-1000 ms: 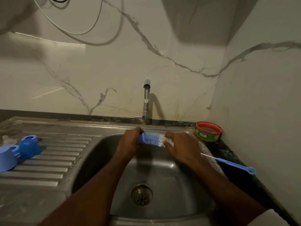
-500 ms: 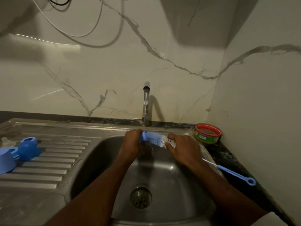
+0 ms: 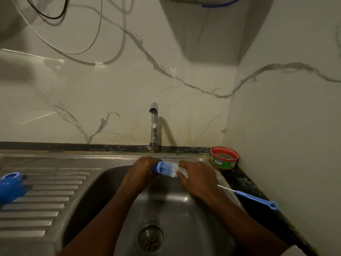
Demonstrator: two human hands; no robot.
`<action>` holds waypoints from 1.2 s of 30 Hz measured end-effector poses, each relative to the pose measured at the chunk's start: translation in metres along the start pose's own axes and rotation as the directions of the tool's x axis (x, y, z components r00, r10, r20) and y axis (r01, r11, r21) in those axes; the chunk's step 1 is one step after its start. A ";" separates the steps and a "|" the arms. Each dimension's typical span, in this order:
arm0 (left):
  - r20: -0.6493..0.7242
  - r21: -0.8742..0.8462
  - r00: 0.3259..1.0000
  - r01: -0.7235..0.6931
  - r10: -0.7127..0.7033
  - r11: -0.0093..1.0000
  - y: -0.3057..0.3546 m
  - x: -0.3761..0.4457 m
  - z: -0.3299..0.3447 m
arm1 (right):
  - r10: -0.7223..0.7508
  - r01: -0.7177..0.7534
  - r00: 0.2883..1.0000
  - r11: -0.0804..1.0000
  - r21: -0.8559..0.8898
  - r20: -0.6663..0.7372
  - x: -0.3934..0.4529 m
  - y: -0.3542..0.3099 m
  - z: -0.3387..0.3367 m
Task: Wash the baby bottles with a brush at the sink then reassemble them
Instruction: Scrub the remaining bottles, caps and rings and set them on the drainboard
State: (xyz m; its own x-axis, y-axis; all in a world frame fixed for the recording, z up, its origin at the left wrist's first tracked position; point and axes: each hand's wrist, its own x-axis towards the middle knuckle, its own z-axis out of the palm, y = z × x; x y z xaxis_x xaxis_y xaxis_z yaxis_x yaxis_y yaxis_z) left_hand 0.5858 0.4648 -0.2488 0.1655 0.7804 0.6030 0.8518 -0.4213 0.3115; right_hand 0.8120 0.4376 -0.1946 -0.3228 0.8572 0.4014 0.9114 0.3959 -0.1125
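A blue bottle brush (image 3: pixel 167 169) is held over the sink (image 3: pixel 114 185), just in front of the tap (image 3: pixel 153 124). Its blue end is gripped by the left hand (image 3: pixel 142 172), whose fingers are curled round it. Its white bristle end is wrapped by the right hand (image 3: pixel 197 179) — the brush lies straight between the two hands. A thin stream of water is seen coming from the tap. To the right of the tap, a small blue brush (image 3: pixel 249 196) is laid on the counter and a red tub (image 3: pixel 224 157) is set in the corner. Far left of the tap, blue bottle parts (image 3: pixel 11 187) are kept on the draining board.
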 end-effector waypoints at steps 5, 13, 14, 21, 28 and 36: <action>0.052 -0.046 0.998 -0.025 0.027 0.999 -0.006 -0.004 -0.001 | -0.052 0.051 0.998 0.998 -0.048 -0.018 0.000 -0.002 0.001; 0.032 0.013 0.998 0.050 -0.050 0.999 -0.002 -0.005 -0.008 | -0.056 0.055 0.998 0.998 -0.032 -0.005 -0.001 -0.001 0.002; 0.091 0.027 0.996 -0.027 0.025 0.999 0.003 -0.007 -0.007 | -0.058 0.059 0.998 0.996 -0.063 0.018 -0.001 -0.002 0.004; 0.041 0.012 0.998 0.047 -0.048 0.999 -0.004 -0.007 -0.016 | -0.070 0.071 0.997 0.997 -0.026 0.022 0.001 -0.001 -0.002; 0.023 -0.023 0.997 0.069 -0.068 0.997 -0.008 -0.003 -0.009 | -0.275 0.277 0.959 0.961 -0.020 0.063 0.001 -0.002 -0.011; 0.320 -0.226 0.945 0.145 -0.067 0.963 0.001 -0.007 0.009 | -0.060 0.053 0.997 0.990 -0.132 -0.053 0.000 0.001 -0.002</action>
State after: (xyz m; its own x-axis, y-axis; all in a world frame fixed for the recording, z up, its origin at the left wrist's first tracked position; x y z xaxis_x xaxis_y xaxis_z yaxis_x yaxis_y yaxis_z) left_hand 0.5901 0.4630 -0.2593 0.2584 0.9135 0.3141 0.7323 -0.3973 0.5531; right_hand 0.8133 0.4368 -0.1930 -0.3632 0.8132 0.4548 0.9188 0.3937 0.0298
